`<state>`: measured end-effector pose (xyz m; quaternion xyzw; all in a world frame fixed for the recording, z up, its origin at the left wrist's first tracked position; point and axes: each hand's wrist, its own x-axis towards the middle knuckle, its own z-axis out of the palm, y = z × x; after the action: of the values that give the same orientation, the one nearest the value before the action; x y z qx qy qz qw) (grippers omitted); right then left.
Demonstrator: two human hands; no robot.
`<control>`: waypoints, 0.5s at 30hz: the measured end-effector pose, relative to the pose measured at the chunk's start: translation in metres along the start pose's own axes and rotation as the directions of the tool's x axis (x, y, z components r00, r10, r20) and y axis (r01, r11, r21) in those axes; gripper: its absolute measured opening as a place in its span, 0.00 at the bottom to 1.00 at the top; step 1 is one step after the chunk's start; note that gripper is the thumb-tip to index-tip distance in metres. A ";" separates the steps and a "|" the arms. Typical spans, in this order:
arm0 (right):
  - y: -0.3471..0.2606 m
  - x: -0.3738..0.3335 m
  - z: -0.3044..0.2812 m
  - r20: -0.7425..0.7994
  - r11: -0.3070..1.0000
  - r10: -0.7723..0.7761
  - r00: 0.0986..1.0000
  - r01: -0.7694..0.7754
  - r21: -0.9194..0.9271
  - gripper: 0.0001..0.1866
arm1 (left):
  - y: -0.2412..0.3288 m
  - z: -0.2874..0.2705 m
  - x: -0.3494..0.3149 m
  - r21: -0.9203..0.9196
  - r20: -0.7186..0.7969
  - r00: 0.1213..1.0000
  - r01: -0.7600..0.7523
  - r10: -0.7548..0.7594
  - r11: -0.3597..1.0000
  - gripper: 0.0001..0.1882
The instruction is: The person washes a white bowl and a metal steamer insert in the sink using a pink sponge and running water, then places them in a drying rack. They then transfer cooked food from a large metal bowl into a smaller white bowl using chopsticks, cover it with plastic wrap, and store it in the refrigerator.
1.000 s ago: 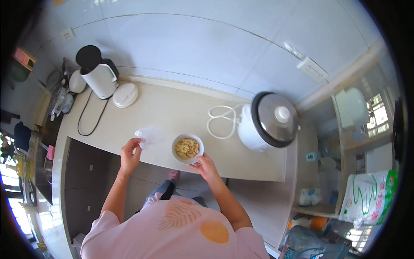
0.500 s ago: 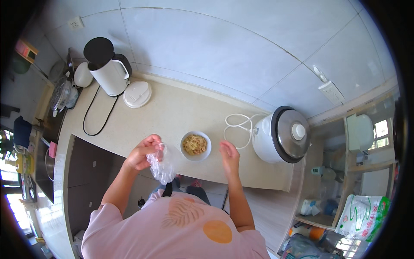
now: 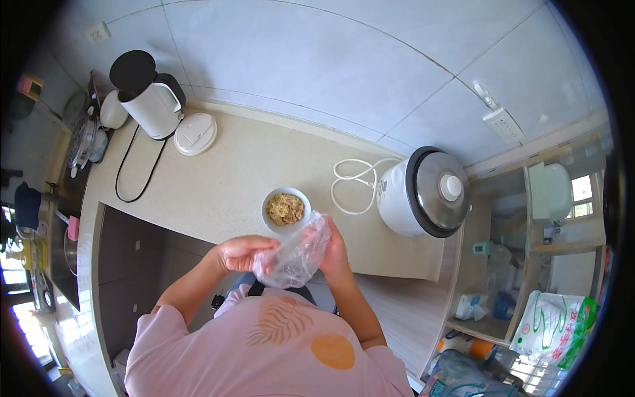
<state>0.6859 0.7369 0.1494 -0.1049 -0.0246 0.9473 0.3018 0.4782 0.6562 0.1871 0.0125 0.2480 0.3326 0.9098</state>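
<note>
Between my hands, just in front of the counter edge, a crinkled piece of clear plastic film (image 3: 294, 257) is stretched out in a bag-like shape. My left hand (image 3: 247, 253) pinches its left side, and my right hand (image 3: 334, 250) grips its right side, with fingers partly behind the film. Just beyond the film stands a small white bowl (image 3: 266, 200), its near rim partly covered from sight. It holds a yellowish-brown, crumbly food (image 3: 285, 209).
A rice cooker (image 3: 403, 198) with a looped white cord (image 3: 336, 188) stands right of the bowl. Far left are an open white kettle (image 3: 152, 111), its black cord (image 3: 123, 169) and a round white lid (image 3: 196, 134). A glass-fronted cabinet (image 3: 534, 251) borders the right end.
My right hand has come left and taken hold of the film, which hung from my left hand alone. The film is now spread between both hands. The view has shifted slightly.
</note>
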 end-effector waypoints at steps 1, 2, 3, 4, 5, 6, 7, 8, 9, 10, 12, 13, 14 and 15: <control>-0.005 0.000 -0.006 0.058 0.999 0.012 0.998 -0.015 0.044 0.16 | -0.004 -0.007 -0.002 0.037 0.080 0.995 0.056 -0.058 0.998 0.12; -0.007 0.002 -0.001 0.115 0.995 0.024 0.993 -0.034 0.089 0.15 | -0.005 -0.010 -0.003 0.142 0.142 0.986 0.064 -0.084 0.988 0.13; -0.006 0.001 0.004 -0.130 0.999 0.042 0.991 -0.044 -0.020 0.14 | -0.009 -0.011 -0.004 0.163 0.102 0.995 -0.008 -0.009 0.987 0.13; -0.004 -0.003 0.012 -0.367 0.989 0.030 0.930 -0.081 -0.123 0.13 | -0.013 -0.010 -0.006 0.186 0.063 0.996 -0.077 0.067 0.979 0.13; -0.002 -0.005 0.019 -0.578 0.966 -0.012 0.816 -0.140 -0.217 0.12 | -0.013 -0.008 -0.008 0.213 0.028 0.989 -0.147 0.144 0.966 0.13; -0.006 -0.006 -0.002 -0.508 0.966 0.075 0.858 -0.190 -0.178 0.11 | -0.011 -0.018 -0.007 0.108 -0.044 0.977 -0.201 0.207 0.974 0.13; -0.014 -0.007 -0.041 -0.431 0.960 0.158 0.889 -0.240 -0.143 0.10 | -0.004 -0.020 -0.002 0.021 -0.103 0.944 -0.314 0.315 0.949 0.11; -0.019 -0.006 -0.062 -0.345 0.947 0.246 0.906 -0.300 -0.112 0.10 | 0.006 -0.039 0.004 -0.079 -0.112 0.926 -0.369 0.360 0.926 0.10; -0.025 0.002 -0.059 -0.316 0.957 0.226 0.921 -0.271 -0.105 0.09 | 0.016 -0.061 0.012 -0.180 -0.129 0.905 -0.423 0.405 0.888 0.09; -0.035 0.017 -0.048 -0.289 0.966 0.202 0.936 -0.238 -0.096 0.09 | 0.026 -0.068 0.019 -0.219 -0.234 0.887 -0.446 0.397 0.868 0.08; -0.050 0.050 -0.037 -0.255 0.977 0.178 0.950 -0.202 -0.073 0.09 | 0.046 -0.074 0.033 -0.282 -0.430 0.828 -0.503 0.361 0.817 0.06; -0.056 0.067 -0.038 -0.249 0.979 0.174 0.953 -0.194 -0.058 0.09 | 0.053 -0.080 0.041 -0.329 -0.468 0.825 -0.496 0.318 0.804 0.06; -0.060 0.082 -0.039 -0.244 0.981 0.173 0.954 -0.188 -0.043 0.09 | 0.059 -0.086 0.048 -0.375 -0.504 0.820 -0.491 0.272 0.786 0.06; -0.063 0.095 -0.039 -0.329 0.981 0.170 0.929 -0.190 -0.031 0.08 | 0.065 -0.086 0.052 -0.421 -0.539 0.813 -0.486 0.220 0.766 0.06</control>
<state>0.6540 0.8422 0.1009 -0.2703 0.0058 0.9395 0.2103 0.4337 0.7260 0.1010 -0.2755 0.3441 0.5518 0.7080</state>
